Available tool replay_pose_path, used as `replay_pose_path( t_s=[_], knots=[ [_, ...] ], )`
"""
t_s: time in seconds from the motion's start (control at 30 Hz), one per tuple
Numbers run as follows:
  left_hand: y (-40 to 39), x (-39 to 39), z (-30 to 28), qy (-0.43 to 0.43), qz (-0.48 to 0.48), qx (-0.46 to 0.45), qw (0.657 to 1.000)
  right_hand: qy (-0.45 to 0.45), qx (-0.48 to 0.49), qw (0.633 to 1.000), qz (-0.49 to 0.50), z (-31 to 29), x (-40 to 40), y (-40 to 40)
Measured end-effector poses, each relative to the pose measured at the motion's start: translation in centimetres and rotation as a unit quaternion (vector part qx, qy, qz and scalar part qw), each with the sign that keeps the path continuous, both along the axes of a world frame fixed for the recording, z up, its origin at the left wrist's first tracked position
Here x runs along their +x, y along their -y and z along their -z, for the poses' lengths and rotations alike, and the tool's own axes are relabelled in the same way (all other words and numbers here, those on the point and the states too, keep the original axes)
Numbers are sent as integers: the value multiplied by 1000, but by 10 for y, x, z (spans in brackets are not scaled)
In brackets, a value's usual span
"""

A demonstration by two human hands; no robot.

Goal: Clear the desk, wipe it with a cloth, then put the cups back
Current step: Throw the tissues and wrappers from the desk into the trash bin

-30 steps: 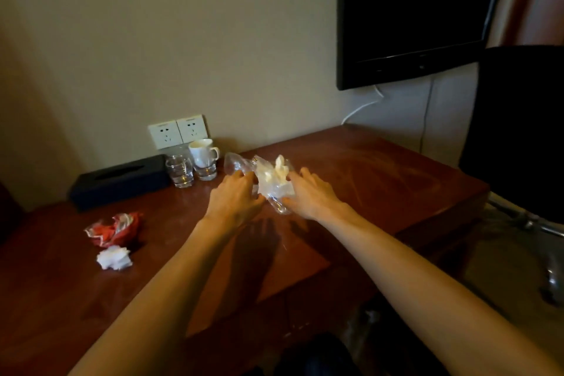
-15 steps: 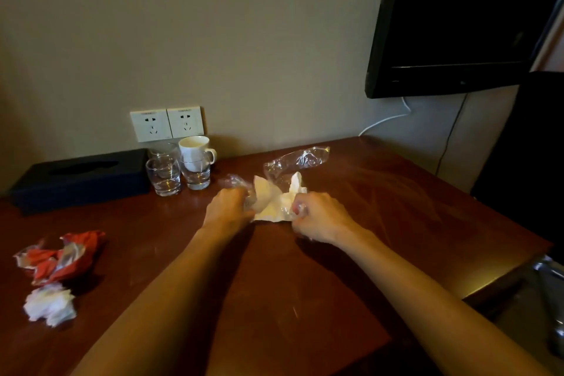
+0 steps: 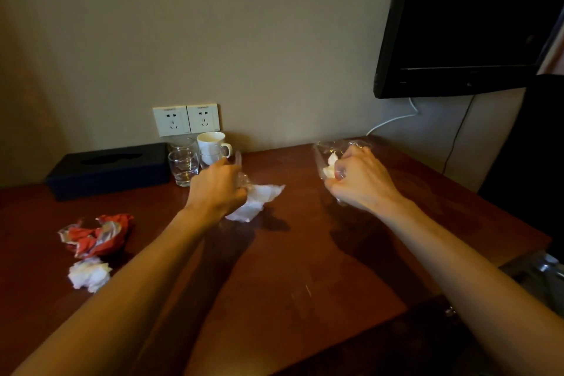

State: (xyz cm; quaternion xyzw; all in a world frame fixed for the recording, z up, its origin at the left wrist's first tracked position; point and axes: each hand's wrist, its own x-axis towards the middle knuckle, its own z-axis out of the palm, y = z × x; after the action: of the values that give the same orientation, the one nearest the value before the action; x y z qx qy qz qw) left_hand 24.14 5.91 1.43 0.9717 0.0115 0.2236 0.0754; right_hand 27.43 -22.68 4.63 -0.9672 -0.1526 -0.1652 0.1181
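Note:
On the dark red wooden desk (image 3: 293, 268), my left hand (image 3: 218, 189) grips a crumpled white tissue with clear plastic (image 3: 256, 200), held low over the desk's middle. My right hand (image 3: 358, 178) holds a clear plastic wrapper with a white scrap inside (image 3: 331, 159), farther right and apart from the left. A white mug (image 3: 212, 143) and clear glasses (image 3: 182, 166) stand at the back by the wall. A crushed red and silver wrapper (image 3: 97, 235) and a white tissue ball (image 3: 89, 275) lie at the left.
A dark tissue box (image 3: 106, 166) sits against the wall left of the glasses, under two wall sockets (image 3: 186, 119). A black television (image 3: 470, 21) hangs at the upper right with cables below it. A black chair (image 3: 537, 143) stands beyond the desk's right edge.
My hands were together on one bundle of plastic and tissue; now they have pulled apart, the left taking the tissue leftward, the right taking the plastic wrapper to the right.

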Motion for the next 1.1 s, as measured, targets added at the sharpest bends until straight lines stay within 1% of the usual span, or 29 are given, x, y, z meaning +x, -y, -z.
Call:
replay_pose_path(
  t_s=[0.03, 0.13, 0.2, 0.23, 0.3, 0.33, 0.4, 0.47, 0.6, 0.67, 0.73, 0.83, 0.9, 1.0, 1.1],
  knots=[
    [-4, -4, -3, 1, -10, 18, 1000, -10, -5, 1000, -5, -1, -2, -2],
    [-6, -13, -3, 6, -17, 51, 999, -89, -16, 996, -9, 0, -6, -8],
    [2, -15, 6, -53, 16, 81, 995, -125, -11, 992, -18, 8, -3, -11],
    [7, -15, 13, -99, 41, 108, 988, -132, -5, 991, -23, 14, -2, -12],
    [19, -18, 28, -176, 86, 136, 971, -129, -6, 991, -29, 26, 2, -12],
    [24, -20, 35, -192, 99, 135, 967, -122, -16, 992, -24, 31, 5, -12],
    [32, -24, 45, -209, 103, 100, 967, -119, -40, 992, -4, 37, 13, -11],
    [37, -26, 50, -238, 91, 68, 965, -146, -61, 987, 34, 46, 26, -4],
    [31, -25, 51, -268, 123, 98, 950, -204, -83, 970, 103, 71, 47, 12],
    [22, -25, 52, -249, 137, 76, 956, -174, -68, 975, 118, 84, 50, 17],
    [14, -23, 55, -209, 145, 61, 965, -139, -48, 982, 122, 88, 51, 18],
    [12, -21, 54, -169, 157, 69, 971, -116, -27, 988, 101, 84, 46, 22],
    [19, -20, 46, -146, 161, 58, 974, -104, -12, 990, 92, 76, 36, 25],
    [47, -22, 18, -87, 189, 51, 977, -74, 20, 995, 62, 56, 16, 31],
    [99, -40, -18, -13, 213, 54, 975, -27, 65, 997, 42, 27, -18, 42]
  ],
)
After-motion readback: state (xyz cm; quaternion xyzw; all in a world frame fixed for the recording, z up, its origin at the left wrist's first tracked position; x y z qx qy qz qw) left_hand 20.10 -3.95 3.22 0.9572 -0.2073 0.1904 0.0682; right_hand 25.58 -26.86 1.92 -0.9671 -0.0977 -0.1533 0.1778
